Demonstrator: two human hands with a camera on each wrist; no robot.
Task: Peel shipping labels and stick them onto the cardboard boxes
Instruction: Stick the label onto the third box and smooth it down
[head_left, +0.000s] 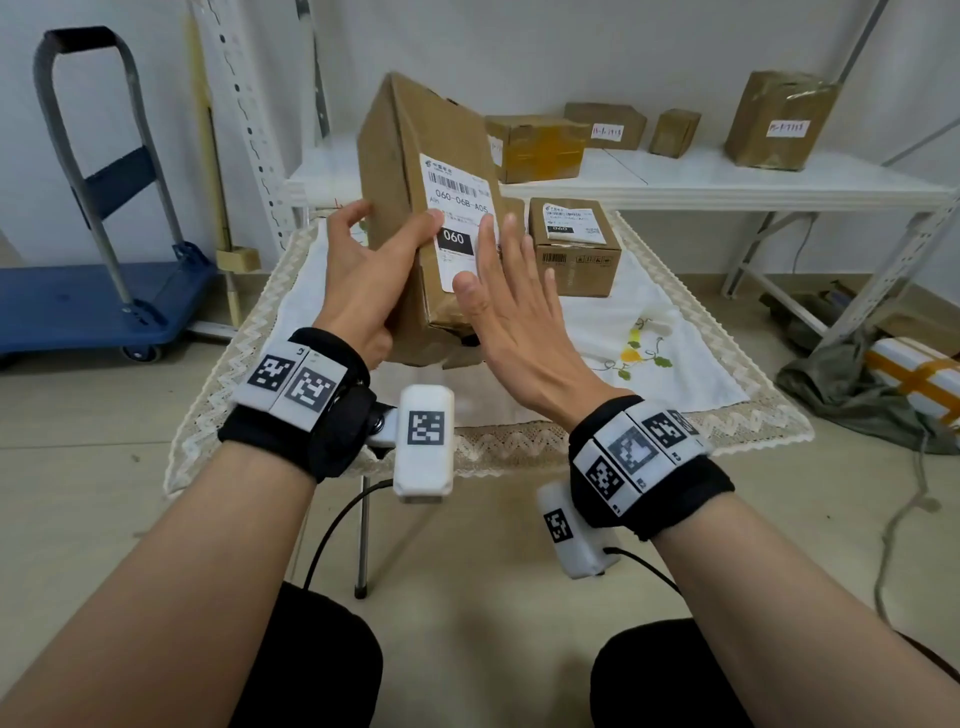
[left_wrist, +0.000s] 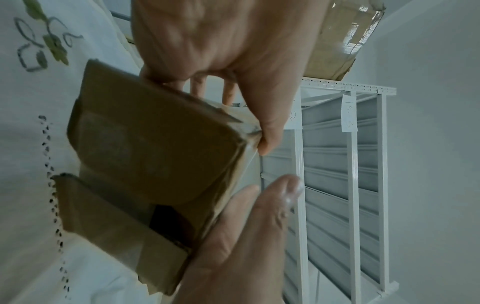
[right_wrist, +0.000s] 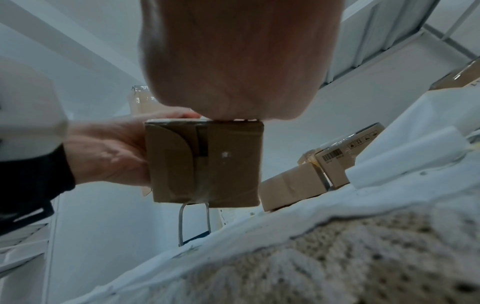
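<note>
A tall brown cardboard box (head_left: 410, 135) is held tilted above the table, and a white shipping label (head_left: 457, 197) reading 060 is stuck on its front face. My left hand (head_left: 387, 260) grips the box's left edge, thumb on the label's edge and fingers behind. My right hand (head_left: 506, 280) lies flat on the label's right part with its fingers straight. The left wrist view shows the box's taped end (left_wrist: 155, 148) between my left thumb (left_wrist: 259, 216) and my right palm (left_wrist: 221, 41). From the right wrist, the box's underside (right_wrist: 207, 164) appears with my left hand (right_wrist: 109, 154) beside it.
A smaller labelled box (head_left: 574, 244) stands on the white embroidered tablecloth (head_left: 649, 338) behind my right hand. A white shelf (head_left: 727, 176) at the back carries several taped boxes. A blue platform trolley (head_left: 78, 306) stands at the left; wrapped parcels lie on the floor at the right.
</note>
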